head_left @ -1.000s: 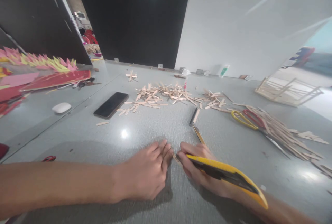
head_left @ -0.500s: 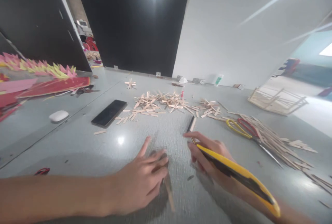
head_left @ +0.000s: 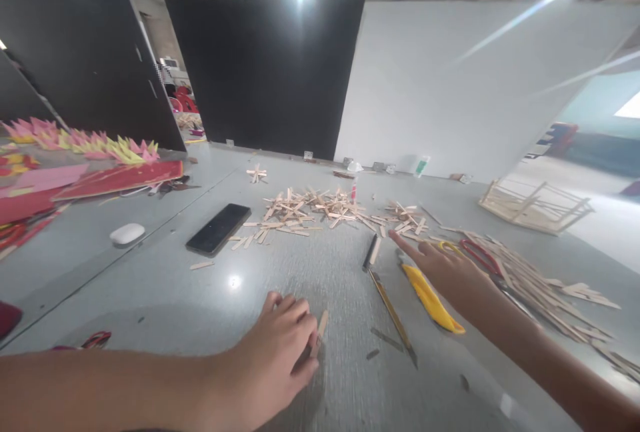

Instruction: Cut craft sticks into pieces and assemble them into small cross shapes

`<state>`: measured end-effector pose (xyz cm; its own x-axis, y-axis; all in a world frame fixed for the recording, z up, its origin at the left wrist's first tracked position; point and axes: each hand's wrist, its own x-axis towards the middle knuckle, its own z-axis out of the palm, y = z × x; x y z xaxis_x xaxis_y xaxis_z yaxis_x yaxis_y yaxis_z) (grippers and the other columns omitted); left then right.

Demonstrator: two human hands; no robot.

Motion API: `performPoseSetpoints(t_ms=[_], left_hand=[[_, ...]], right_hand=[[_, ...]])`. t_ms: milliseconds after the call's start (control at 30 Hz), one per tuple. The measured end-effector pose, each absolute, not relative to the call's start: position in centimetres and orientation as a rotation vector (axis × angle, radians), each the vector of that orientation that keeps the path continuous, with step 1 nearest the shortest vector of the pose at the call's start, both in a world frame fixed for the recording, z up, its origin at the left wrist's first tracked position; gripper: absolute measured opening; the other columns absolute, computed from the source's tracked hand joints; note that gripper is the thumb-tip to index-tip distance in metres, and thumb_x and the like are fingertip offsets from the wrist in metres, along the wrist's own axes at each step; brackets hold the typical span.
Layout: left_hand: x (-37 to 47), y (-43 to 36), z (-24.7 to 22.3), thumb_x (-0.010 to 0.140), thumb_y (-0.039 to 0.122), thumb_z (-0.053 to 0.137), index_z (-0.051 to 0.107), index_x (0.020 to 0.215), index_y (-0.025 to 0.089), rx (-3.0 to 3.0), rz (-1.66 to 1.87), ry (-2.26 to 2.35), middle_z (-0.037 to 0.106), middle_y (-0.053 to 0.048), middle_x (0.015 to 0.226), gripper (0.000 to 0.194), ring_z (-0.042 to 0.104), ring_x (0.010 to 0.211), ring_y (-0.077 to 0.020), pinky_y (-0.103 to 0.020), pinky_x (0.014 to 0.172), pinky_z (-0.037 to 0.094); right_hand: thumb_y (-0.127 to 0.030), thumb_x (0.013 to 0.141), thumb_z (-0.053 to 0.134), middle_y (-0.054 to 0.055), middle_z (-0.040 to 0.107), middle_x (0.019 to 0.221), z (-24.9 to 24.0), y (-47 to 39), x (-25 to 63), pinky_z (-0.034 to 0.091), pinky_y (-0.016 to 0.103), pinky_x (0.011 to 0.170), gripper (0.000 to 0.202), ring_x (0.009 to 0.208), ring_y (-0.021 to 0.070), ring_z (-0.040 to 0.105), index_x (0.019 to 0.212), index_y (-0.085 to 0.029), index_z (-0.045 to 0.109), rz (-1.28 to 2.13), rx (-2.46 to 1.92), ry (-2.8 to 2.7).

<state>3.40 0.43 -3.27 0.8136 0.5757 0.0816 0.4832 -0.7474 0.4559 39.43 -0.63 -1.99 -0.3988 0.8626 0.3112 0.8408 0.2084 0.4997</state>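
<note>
My left hand [head_left: 280, 349] rests on the grey table with its fingers curled around a short flat wooden stick [head_left: 323, 325], whose end pokes out past the fingertips. My right hand [head_left: 440, 265] stretches forward over the table, fingers extended, holding nothing I can see. It is close to a heap of short wooden pieces [head_left: 330, 205] and partly covers the scissors [head_left: 480, 255] with red and yellow handles. Beside that forearm a yellow cutter knife [head_left: 433, 302] lies on the table. Left of it are a slim brownish pointed tool [head_left: 393, 309] and a short dark rod [head_left: 370, 252].
A black phone [head_left: 219, 229] and a white case [head_left: 127, 233] lie at the left. Long wooden strips [head_left: 530, 275] spread at the right, near a small wooden frame [head_left: 537, 207]. Upright black [head_left: 265, 72] and white boards [head_left: 450, 79] stand behind. Red and pink paper pieces [head_left: 120, 182] lie far left.
My right hand has let go of the yellow cutter knife, which now lies on the table, and has reached forward and right. My left hand's fingers have curled in around the stick.
</note>
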Motion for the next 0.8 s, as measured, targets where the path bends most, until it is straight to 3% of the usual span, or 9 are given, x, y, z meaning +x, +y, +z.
performPoseSetpoints(t_ms=[67, 167, 300, 400, 467, 633, 733, 800], left_hand=[[3.0, 0.8, -3.0, 0.092, 0.009, 0.055, 0.056, 0.086, 0.019, 2.524, 0.291, 0.772, 0.061, -0.001, 0.092, 0.012, 0.058, 0.086, -0.0193, -0.042, 0.092, 0.041], [2.3, 1.4, -2.3, 0.092, 0.004, 0.047, 0.051, 0.088, 0.019, 2.537, 0.165, 0.743, 0.059, -0.004, 0.097, 0.016, 0.055, 0.088, -0.0204, -0.041, 0.092, 0.041], [1.5, 1.8, -0.2, 0.083, -0.002, 0.05, 0.045, 0.097, 0.02, 2.424, -0.097, 0.616, 0.055, -0.007, 0.103, 0.026, 0.052, 0.089, -0.0216, -0.034, 0.079, 0.043], [1.2, 1.7, 1.8, 0.099, 0.011, 0.04, 0.04, 0.117, 0.021, 2.152, -0.12, 0.691, 0.05, -0.001, 0.093, 0.02, 0.048, 0.075, -0.0176, -0.031, 0.072, 0.043], [1.1, 1.4, 3.1, 0.106, 0.023, 0.035, 0.045, 0.108, 0.023, 2.094, -0.032, 0.699, 0.05, 0.0, 0.093, 0.011, 0.046, 0.075, -0.0164, -0.03, 0.073, 0.042], [1.3, 0.5, 5.4, 0.108, 0.031, 0.028, 0.05, 0.096, 0.024, 1.976, 0.083, 0.742, 0.05, 0.001, 0.083, 0.025, 0.048, 0.075, -0.0154, -0.026, 0.07, 0.042], [1.3, 0.3, 6.0, 0.107, 0.042, 0.034, 0.047, 0.084, 0.023, 1.932, 0.138, 0.706, 0.042, 0.004, 0.069, 0.033, 0.042, 0.062, -0.0129, -0.023, 0.061, 0.039], [1.3, 0.3, 6.2, 0.104, 0.042, 0.041, 0.05, 0.083, 0.023, 1.88, 0.166, 0.708, 0.039, 0.006, 0.063, 0.029, 0.038, 0.057, -0.0125, -0.023, 0.054, 0.036]], right_hand=[[0.017, 0.078, 0.041, 0.014, 0.074, 0.107, -1.6, -1.2, 38.1, 0.054, 0.037, 0.074, 0.073, 0.092, 0.0276, 0.073, 0.141, -0.018, 0.056, 0.889, 1.621, 2.501], [0.012, 0.078, 0.051, 0.007, 0.067, 0.134, -1.7, -1.9, 35.9, 0.054, 0.038, 0.094, 0.06, 0.115, 0.0241, 0.067, 0.121, -0.026, 0.064, 0.633, 1.423, 2.689], [0.011, 0.078, 0.054, 0.006, 0.073, 0.105, -2.3, -2.4, 34.3, 0.054, 0.039, 0.09, 0.035, 0.098, 0.0234, 0.07, 0.089, -0.02, 0.066, 0.474, 1.411, 2.752], [0.012, 0.078, 0.054, 0.006, 0.071, 0.087, -2.4, -2.5, 34.2, 0.054, 0.039, 0.082, 0.033, 0.084, 0.0246, 0.07, 0.08, -0.019, 0.064, 0.484, 1.468, 2.737], [0.014, 0.076, 0.053, 0.005, 0.07, 0.082, -2.5, -2.6, 34.3, 0.053, 0.037, 0.074, 0.035, 0.076, 0.0238, 0.069, 0.079, -0.018, 0.064, 0.491, 1.492, 2.737], [0.017, 0.073, 0.047, 0.006, 0.07, 0.078, -2.9, -2.8, 34.1, 0.052, 0.033, 0.065, 0.039, 0.069, 0.0233, 0.069, 0.077, -0.018, 0.064, 0.484, 1.529, 2.745], [0.016, 0.074, 0.046, 0.006, 0.068, 0.077, -2.7, -2.9, 33.6, 0.053, 0.032, 0.063, 0.038, 0.069, 0.0232, 0.068, 0.076, -0.018, 0.061, 0.454, 1.535, 2.747], [0.015, 0.075, 0.045, 0.007, 0.068, 0.082, -2.6, -2.9, 33.3, 0.054, 0.032, 0.065, 0.037, 0.073, 0.0233, 0.07, 0.081, -0.018, 0.061, 0.417, 1.515, 2.765]])
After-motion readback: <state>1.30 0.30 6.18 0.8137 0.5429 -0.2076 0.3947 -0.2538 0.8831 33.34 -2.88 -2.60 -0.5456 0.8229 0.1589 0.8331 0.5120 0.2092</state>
